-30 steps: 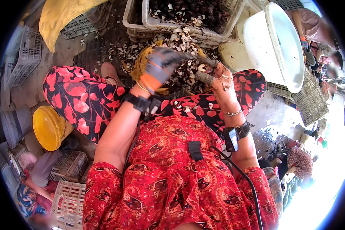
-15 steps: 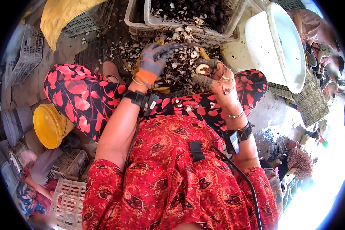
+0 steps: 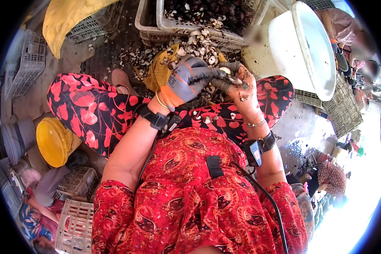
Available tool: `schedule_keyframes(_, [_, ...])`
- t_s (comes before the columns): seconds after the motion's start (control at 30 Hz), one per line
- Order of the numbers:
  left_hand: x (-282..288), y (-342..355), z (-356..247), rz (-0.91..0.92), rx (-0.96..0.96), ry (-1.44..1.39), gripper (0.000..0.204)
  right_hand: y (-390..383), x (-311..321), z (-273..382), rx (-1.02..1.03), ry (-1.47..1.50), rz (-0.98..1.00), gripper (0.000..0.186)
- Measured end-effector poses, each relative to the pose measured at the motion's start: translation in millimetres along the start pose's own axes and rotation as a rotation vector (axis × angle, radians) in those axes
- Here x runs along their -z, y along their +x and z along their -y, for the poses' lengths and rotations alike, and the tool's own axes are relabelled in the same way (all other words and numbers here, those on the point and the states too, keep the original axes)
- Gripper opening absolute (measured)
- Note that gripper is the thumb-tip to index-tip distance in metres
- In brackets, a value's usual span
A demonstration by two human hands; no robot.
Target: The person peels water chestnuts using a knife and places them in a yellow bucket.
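Right hand (image 3: 245,86) curled snug, pale piece (image 3: 225,70) at its fingertips. Gloved left hand (image 3: 185,82) half-curled, reaching in against it; own hold, cannot tell. Step: likely paring. Next move probably calls for steady right pinch. Scrap pile (image 3: 199,42) just beyond grip.

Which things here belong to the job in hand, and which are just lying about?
Apparently in the job:
pale round piece, in the right hand
gloved left hand, beside it
heap of scraps
dark round pieces

Probably just lying about:
yellow bucket
white tub
yellow sheet
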State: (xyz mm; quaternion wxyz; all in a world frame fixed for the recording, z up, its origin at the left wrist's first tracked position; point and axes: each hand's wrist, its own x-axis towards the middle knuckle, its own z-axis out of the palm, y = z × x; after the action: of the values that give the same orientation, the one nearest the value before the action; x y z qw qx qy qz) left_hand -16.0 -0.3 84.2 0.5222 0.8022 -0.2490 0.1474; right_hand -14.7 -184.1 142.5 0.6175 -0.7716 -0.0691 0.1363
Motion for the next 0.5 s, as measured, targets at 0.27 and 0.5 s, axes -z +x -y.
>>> schedule_keyframes(0.27, [-1, -16, 45, -0.234, 0.458, -0.093, 0.021, -12, 0, 9, -0.198, 0.556, -0.075, 0.031])
schedule_keyframes(0.5, [-2, -3, -10, -0.132, 0.025, 0.117, 0.033, -2, -2, -50, -0.249, 1.197, -0.011, 0.029])
